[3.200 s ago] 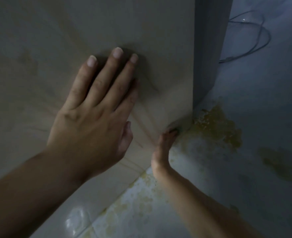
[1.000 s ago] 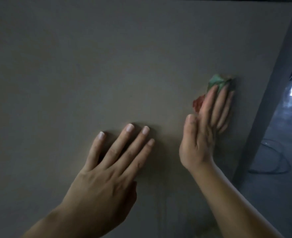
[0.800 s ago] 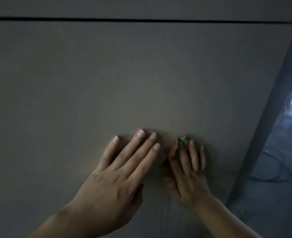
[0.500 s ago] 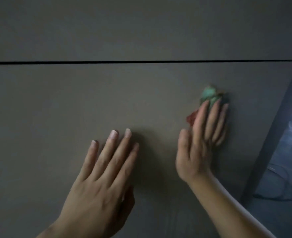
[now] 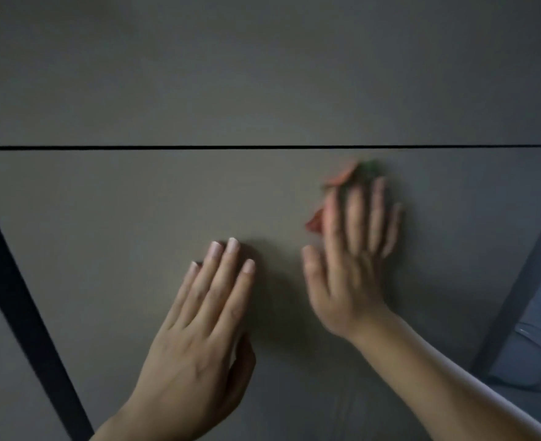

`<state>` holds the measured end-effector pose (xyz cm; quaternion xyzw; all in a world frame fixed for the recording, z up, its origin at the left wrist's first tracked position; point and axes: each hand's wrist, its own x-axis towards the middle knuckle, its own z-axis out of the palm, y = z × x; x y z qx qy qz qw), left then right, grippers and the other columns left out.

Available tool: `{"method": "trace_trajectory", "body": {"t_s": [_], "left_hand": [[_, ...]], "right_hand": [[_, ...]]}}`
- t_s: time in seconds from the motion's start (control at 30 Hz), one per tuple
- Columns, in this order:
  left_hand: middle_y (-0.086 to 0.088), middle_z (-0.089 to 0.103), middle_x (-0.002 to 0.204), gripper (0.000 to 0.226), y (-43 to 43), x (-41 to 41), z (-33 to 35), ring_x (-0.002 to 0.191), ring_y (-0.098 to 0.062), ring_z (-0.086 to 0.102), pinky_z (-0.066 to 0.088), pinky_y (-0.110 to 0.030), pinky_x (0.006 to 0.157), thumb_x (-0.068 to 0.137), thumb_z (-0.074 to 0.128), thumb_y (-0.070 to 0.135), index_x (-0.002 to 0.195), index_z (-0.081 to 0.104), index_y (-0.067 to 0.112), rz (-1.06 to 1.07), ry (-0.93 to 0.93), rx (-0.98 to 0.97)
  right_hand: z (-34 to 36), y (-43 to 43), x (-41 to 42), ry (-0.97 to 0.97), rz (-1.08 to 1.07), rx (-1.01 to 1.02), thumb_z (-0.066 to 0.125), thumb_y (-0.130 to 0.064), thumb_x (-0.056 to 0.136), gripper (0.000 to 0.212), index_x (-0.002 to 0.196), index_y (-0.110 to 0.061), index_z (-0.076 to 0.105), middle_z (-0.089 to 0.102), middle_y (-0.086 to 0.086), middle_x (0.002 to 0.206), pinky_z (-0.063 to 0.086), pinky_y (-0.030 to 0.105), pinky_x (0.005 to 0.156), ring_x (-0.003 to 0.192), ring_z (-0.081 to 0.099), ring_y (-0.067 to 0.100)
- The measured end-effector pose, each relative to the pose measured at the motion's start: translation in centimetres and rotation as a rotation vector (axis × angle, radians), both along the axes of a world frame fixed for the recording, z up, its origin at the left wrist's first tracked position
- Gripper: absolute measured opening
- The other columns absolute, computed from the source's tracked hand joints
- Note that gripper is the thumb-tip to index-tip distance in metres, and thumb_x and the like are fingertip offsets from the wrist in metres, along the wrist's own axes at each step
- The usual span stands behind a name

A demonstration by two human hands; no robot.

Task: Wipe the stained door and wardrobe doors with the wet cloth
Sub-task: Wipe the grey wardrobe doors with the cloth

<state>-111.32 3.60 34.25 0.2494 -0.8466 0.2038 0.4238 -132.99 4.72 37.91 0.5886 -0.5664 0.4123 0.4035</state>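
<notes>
A beige wardrobe door fills the view in dim light. My right hand lies flat on it with straight fingers, pressing a red and green wet cloth against the panel. Only the cloth's edges show above and left of the fingers, and the hand is blurred by motion. My left hand rests flat on the same door, fingers straight and together, to the left of and lower than the right hand.
A thin dark horizontal gap separates this panel from an upper wardrobe panel. A dark vertical gap runs along the left. At the right edge the wardrobe side ends and a pale floor shows.
My right hand swept the cloth down, up and to the right, then further up toward the horizontal gap. My left hand stays flat on the door. The view has tilted upward.
</notes>
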Motion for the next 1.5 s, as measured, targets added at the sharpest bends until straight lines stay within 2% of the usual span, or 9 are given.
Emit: {"method": "trace_trajectory", "body": {"t_s": [0.1,0.17,0.43,0.6,0.7,0.87,1.1,1.33,1.5], "left_hand": [[-0.024,0.016,0.168,0.080,-0.1,1.2,-0.7,0.157,-0.040,0.012,0.010,-0.049,0.129,0.084,0.053,0.023,0.156,0.027,-0.003,0.089,0.041,0.018],[-0.023,0.015,0.169,0.082,0.1,1.3,-1.1,0.157,-0.040,0.010,0.008,-0.049,0.129,0.084,0.053,0.026,0.156,0.027,-0.003,0.115,0.020,0.026],[-0.019,0.013,0.170,0.091,-0.2,2.2,-1.4,0.158,-0.039,0.010,0.008,-0.052,0.129,0.078,0.067,0.021,0.157,0.028,-0.002,0.136,-0.060,0.005],[-0.019,0.010,0.170,0.085,0.0,2.0,-1.6,0.158,-0.039,0.006,0.005,-0.052,0.129,0.083,0.059,0.022,0.158,0.027,-0.002,0.129,-0.051,0.029],[-0.020,0.012,0.170,0.090,0.4,1.7,-1.9,0.158,-0.039,0.006,0.006,-0.054,0.128,0.078,0.067,0.020,0.157,0.030,-0.003,0.143,-0.074,0.038],[-0.018,0.016,0.170,0.088,0.9,-0.2,-3.8,0.158,-0.037,0.011,0.009,-0.053,0.128,0.081,0.069,0.021,0.157,0.031,-0.001,0.087,-0.162,0.036],[-0.019,0.019,0.169,0.084,1.3,-2.0,-6.7,0.158,-0.037,0.013,0.013,-0.054,0.128,0.080,0.069,0.020,0.154,0.036,-0.002,0.091,-0.261,0.027],[-0.020,0.019,0.168,0.085,1.5,-4.8,-8.2,0.158,-0.037,0.012,0.011,-0.053,0.128,0.081,0.069,0.021,0.155,0.035,-0.002,0.059,-0.326,0.013],[-0.021,0.021,0.167,0.080,1.4,-7.1,-9.9,0.157,-0.038,0.013,0.011,-0.053,0.128,0.083,0.065,0.019,0.154,0.037,-0.003,0.035,-0.410,-0.029]], "right_hand": [[-1.1,0.2,1.9,0.409,0.057,0.158,0.037,-0.048,0.101,0.070,0.161,-0.021,0.014,0.002,0.000,0.169,-0.004,0.057,0.124,0.157,-0.005,0.029],[-0.7,0.2,1.1,0.523,0.042,0.156,0.036,-0.047,0.102,0.067,0.162,-0.025,0.013,0.004,-0.002,0.169,-0.002,0.054,0.125,0.158,-0.003,0.025],[-1.5,0.3,-0.9,0.050,-0.044,0.040,0.029,-0.046,0.103,0.067,0.158,-0.009,0.025,0.011,0.014,0.169,0.002,0.063,0.122,0.155,0.005,0.042],[-3.3,-0.6,2.6,0.450,0.078,0.119,0.034,-0.047,0.103,0.067,0.161,-0.021,0.015,0.007,0.001,0.168,0.002,0.058,0.124,0.157,-0.001,0.028],[-5.8,0.6,-1.5,0.523,0.028,0.145,0.032,-0.044,0.104,0.065,0.163,-0.024,0.012,0.010,0.002,0.170,0.001,0.056,0.125,0.158,0.001,0.026],[-6.5,0.6,-3.4,0.276,0.003,0.104,0.028,-0.046,0.103,0.065,0.161,-0.018,0.018,0.012,0.010,0.167,-0.002,0.057,0.124,0.157,-0.005,0.028],[-21.6,3.5,-8.6,0.484,-0.067,0.322,0.030,-0.043,0.106,0.048,0.144,-0.020,0.044,0.017,0.004,0.164,0.003,0.056,0.126,0.158,0.002,0.028],[-14.7,0.8,-5.7,-0.014,0.002,0.033,0.027,-0.045,0.103,0.068,0.158,-0.006,0.019,0.014,0.022,0.162,0.001,0.060,0.123,0.155,0.000,0.040],[-28.1,3.0,-7.0,-0.029,-0.015,0.207,0.027,-0.045,0.105,0.061,0.157,-0.014,0.018,-0.008,0.009,0.170,0.003,0.060,0.124,0.156,-0.005,0.036]]}}
